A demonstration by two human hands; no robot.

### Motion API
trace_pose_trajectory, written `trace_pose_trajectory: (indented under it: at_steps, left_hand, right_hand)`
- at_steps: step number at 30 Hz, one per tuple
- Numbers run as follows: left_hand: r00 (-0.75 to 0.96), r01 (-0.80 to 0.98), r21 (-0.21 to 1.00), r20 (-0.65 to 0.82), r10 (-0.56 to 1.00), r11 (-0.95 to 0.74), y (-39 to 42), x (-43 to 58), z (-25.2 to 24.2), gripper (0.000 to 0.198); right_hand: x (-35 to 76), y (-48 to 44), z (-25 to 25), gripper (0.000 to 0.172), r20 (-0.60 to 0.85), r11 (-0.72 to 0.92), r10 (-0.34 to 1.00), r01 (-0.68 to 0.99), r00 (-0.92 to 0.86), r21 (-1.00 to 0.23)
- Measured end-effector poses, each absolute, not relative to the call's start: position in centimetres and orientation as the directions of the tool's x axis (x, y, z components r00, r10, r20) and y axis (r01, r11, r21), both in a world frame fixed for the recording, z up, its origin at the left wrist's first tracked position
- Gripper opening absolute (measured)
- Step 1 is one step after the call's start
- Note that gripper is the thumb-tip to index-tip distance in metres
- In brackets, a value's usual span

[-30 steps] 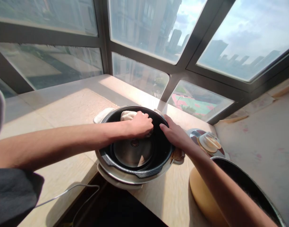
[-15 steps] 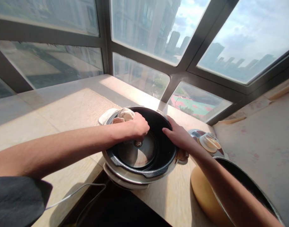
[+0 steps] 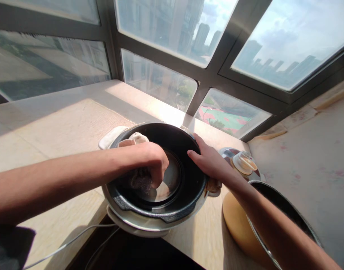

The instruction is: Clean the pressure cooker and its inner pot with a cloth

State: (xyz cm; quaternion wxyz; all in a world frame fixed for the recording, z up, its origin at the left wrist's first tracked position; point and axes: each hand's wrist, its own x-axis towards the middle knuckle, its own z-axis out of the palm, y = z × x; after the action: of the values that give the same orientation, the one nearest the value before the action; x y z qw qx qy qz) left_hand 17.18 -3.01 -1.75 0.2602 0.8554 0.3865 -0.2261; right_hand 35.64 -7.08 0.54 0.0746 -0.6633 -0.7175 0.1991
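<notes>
An electric pressure cooker [image 3: 172, 218] with a dark inside stands lidless on the counter, its metal bottom partly in sunlight. My left hand [image 3: 158, 161] reaches down inside it, closed on a light-coloured cloth [image 3: 139, 138]; part of the cloth bunches beneath the hand, against the inner wall and bottom. On the right side, my right hand [image 3: 209, 157] grips the cooker's rim, thumb inside and fingers over the outer edge. The fingertips of that hand are partly hidden.
A lid [image 3: 246, 164] with a pale knob lies behind my right forearm. Below it stands a gold inner pot [image 3: 236, 225], dark inside. A white cord [image 3: 73, 243] runs along the counter's front edge [image 3: 90, 221]. Windows [image 3: 160, 78] enclose the back.
My left hand has moved lower and toward the near left inside the cooker, taking the cloth with it. My right hand keeps its hold. The camera view has shifted slightly.
</notes>
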Motion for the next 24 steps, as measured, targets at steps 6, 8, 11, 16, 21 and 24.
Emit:
trace_pose_trajectory:
  at_steps: [6, 8, 11, 16, 21, 24]
  left_hand:
    - [0.625, 0.714, 0.398, -0.734, 0.268, -0.576, -4.3, 18.5, -0.3, 0.039]
    - [0.651, 0.677, 0.435, -0.731, 0.206, -0.594, -4.6, 18.8, 0.2, 0.038]
    - [0.703, 0.61, 0.467, -0.691, 0.167, -0.64, -4.9, 19.2, 0.8, 0.029]
    - [0.774, 0.609, 0.459, -0.523, 0.358, -0.647, -5.1, 20.0, 0.9, 0.02]
    - [0.771, 0.626, 0.208, -0.306, 0.558, -0.751, -4.3, 20.4, -0.3, 0.035]
    - [0.741, 0.662, 0.091, -0.228, 0.632, -0.744, -3.7, 20.4, -0.8, 0.034]
  right_hand:
    - [35.5, -7.2, 0.6, 0.074, -0.151, 0.038, 0.984, 0.934, -0.098, -0.356]
    - [35.5, -7.2, 0.6, 0.074, -0.149, 0.035, 0.984, 0.937, -0.093, -0.348]
    - [35.5, -7.2, 0.6, 0.073, -0.149, 0.042, 0.984, 0.934, -0.1, -0.355]
    - [35.5, -7.2, 0.7, 0.073, -0.15, 0.044, 0.983, 0.93, -0.105, -0.366]
    - [35.6, -7.1, 0.8, 0.068, -0.147, 0.057, 0.982, 0.925, -0.12, -0.375]
    - [35.7, -7.1, 0.8, 0.063, -0.137, 0.069, 0.982, 0.922, -0.13, -0.381]
